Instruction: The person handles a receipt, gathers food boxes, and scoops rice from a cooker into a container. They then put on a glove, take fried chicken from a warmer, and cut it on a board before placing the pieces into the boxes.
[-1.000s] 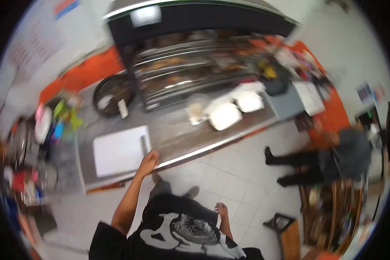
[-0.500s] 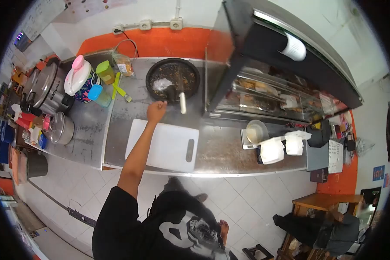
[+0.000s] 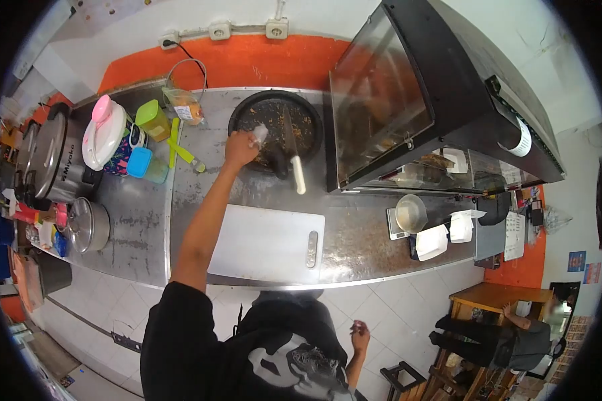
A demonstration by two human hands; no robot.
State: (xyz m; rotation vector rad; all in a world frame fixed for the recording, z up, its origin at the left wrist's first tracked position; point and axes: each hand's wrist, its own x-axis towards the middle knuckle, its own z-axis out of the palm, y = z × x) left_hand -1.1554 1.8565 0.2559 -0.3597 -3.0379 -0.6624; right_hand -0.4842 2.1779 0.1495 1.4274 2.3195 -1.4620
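My left hand [image 3: 241,148] is at the front left rim of the round black stone mortar [image 3: 314,137], its fingers closed on a crumpled clear plastic bag [image 3: 260,133]. Bits of food are scattered in the mortar. A dark pestle [image 3: 277,160] and a knife [image 3: 292,144] with a white handle lie in it, the handle sticking out over the front rim. Below my left forearm's right side, a white cutting board [image 3: 267,242] lies on the metal counter. My right hand [image 3: 360,335] hangs low beside my body, its fingers loosely curled with nothing visible in them.
A black glass display case [image 3: 388,107] stands on the right. Farther right are a scale [image 3: 398,232] with a bowl and white boxes [image 3: 432,242]. Containers [image 3: 153,120], a rice cooker [image 3: 60,154] and a pot [image 3: 88,224] stand left. Another person [image 3: 525,341] is at the lower right.
My left hand has moved up to the mortar and taken hold of the plastic bag, which is now lifted at its edge. My right hand has moved outward from my body. The view has shifted.
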